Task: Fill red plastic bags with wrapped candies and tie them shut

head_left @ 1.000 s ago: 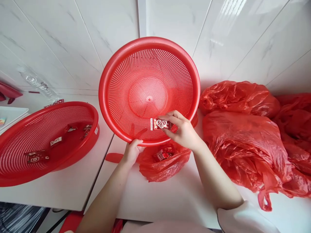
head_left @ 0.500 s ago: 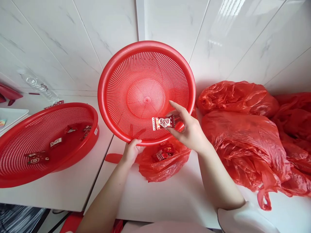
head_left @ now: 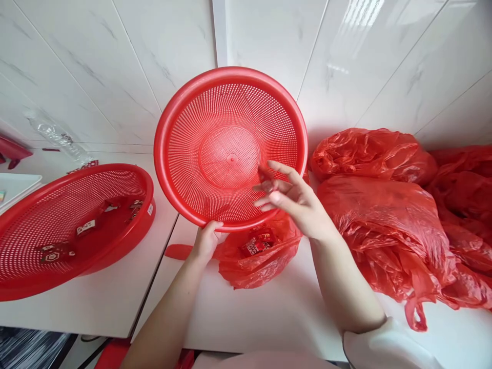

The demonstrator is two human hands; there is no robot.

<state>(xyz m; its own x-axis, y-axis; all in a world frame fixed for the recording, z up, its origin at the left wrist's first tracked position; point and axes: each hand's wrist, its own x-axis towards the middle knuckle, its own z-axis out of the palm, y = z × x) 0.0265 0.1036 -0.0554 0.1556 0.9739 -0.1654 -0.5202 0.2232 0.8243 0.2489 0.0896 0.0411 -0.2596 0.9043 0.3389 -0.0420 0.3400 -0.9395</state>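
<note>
My left hand (head_left: 205, 242) grips the lower rim of a round red perforated basket (head_left: 215, 118), holding it tilted up on edge so its inside faces me. My right hand (head_left: 294, 202) is in front of the basket's lower right part, fingers loosely spread. A small red wrapped candy (head_left: 266, 182) sits between its fingertips, blurred and mostly hidden. Just below the basket lies a small open red plastic bag (head_left: 257, 261) with several wrapped candies (head_left: 257, 243) in it.
A second red perforated basket (head_left: 23, 256) rests tilted on the white counter (head_left: 96, 302) at the left, with several candies inside. Large crumpled red plastic bags (head_left: 388, 220) fill the right side. White tiled walls stand behind. A clear plastic bottle (head_left: 61, 141) lies at the far left.
My right hand has turned and lifted slightly. The candy's "520" face, plain before, is now hidden between the fingers. The basket stays held in my left hand.
</note>
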